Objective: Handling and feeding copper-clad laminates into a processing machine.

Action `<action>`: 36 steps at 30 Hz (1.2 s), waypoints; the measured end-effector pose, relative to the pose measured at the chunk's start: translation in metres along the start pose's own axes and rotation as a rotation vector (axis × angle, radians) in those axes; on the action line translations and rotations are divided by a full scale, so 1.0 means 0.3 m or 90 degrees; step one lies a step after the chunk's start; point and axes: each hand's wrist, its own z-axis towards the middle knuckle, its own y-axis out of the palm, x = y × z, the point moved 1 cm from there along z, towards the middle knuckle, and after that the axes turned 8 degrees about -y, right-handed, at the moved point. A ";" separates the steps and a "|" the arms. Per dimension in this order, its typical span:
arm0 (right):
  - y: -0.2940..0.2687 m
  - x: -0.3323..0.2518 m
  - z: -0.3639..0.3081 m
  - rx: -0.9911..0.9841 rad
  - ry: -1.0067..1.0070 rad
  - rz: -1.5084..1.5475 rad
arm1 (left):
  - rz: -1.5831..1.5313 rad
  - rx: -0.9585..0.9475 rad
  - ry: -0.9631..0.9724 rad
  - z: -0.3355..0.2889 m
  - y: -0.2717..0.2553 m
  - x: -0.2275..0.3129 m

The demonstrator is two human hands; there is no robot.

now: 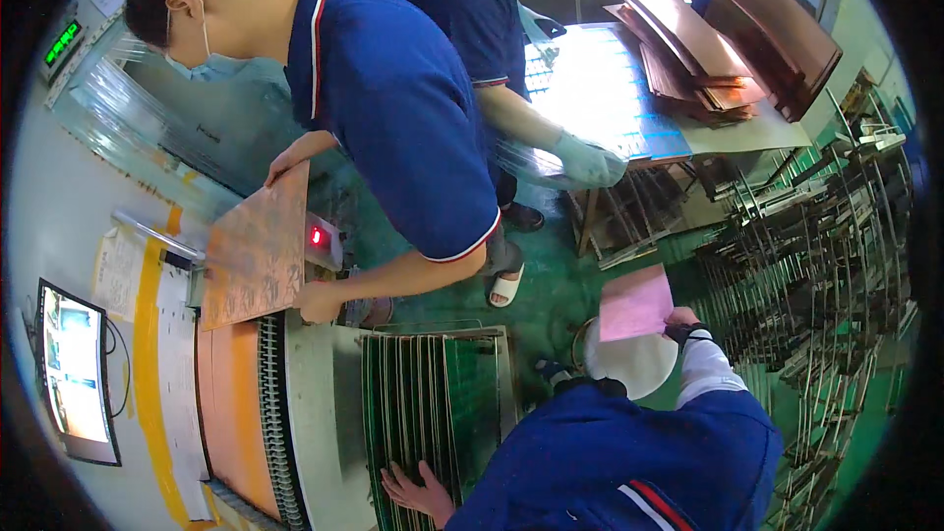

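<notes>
My left hand (418,494) reaches in at the lower edge with its fingers spread. It lies over the near end of a row of green-edged boards (433,403) standing upright in a rack. Out to the right, my right hand (680,319) grips a thin pink sheet (636,303) by its edge. The sheet hangs above a round white stool (629,364) and hides part of its top. On the left, a masked co-worker in a blue shirt (393,108) holds a copper-coloured panel (258,251) with both hands above a machine's feed bed (236,383).
Another co-worker's gloved hand (588,159) rests by a brightly lit table (590,88). Copper-coloured panels (688,39) are stacked at the back right. Metal racks (826,265) crowd the right side. A monitor (77,374) stands far left, and the floor (442,300) is green.
</notes>
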 end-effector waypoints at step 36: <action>-0.478 -0.934 -0.060 0.050 -0.303 0.613 | 0.024 -0.040 -0.033 0.002 -0.017 0.033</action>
